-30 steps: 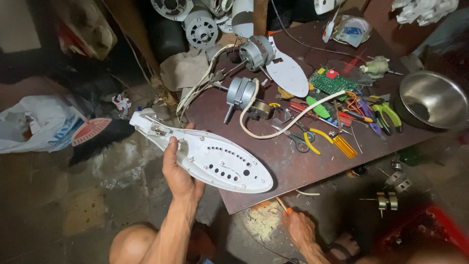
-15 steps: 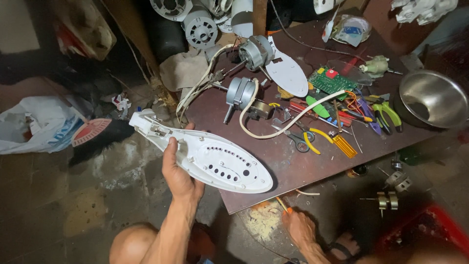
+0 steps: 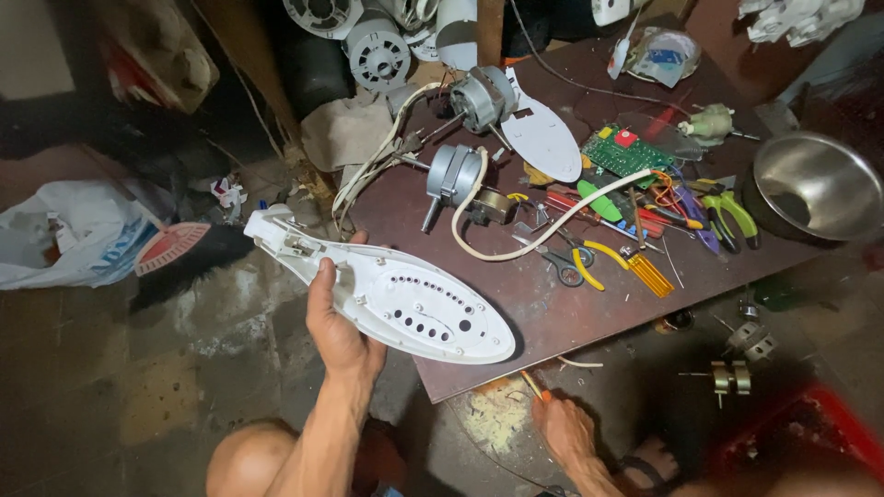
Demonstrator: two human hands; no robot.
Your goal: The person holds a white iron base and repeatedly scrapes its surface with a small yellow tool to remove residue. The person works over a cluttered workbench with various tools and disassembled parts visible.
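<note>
Left hand (image 3: pixel 336 317) grips white iron shell (image 3: pixel 387 294); right hand (image 3: pixel 564 425) pinches a half-hidden screwdriver (image 3: pixel 532 385).

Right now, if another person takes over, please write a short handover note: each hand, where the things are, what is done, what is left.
Left hand: fingers grip the white iron shell from below, holding it over the edge of the brown table.
Right hand: low near the floor, at an orange-handled tool; grip unclear.
On the table: two fan motors, green circuit board, pliers, steel bowl.
Done: shell is separated and in hand.
Left: tool not yet brought to the shell.
</note>
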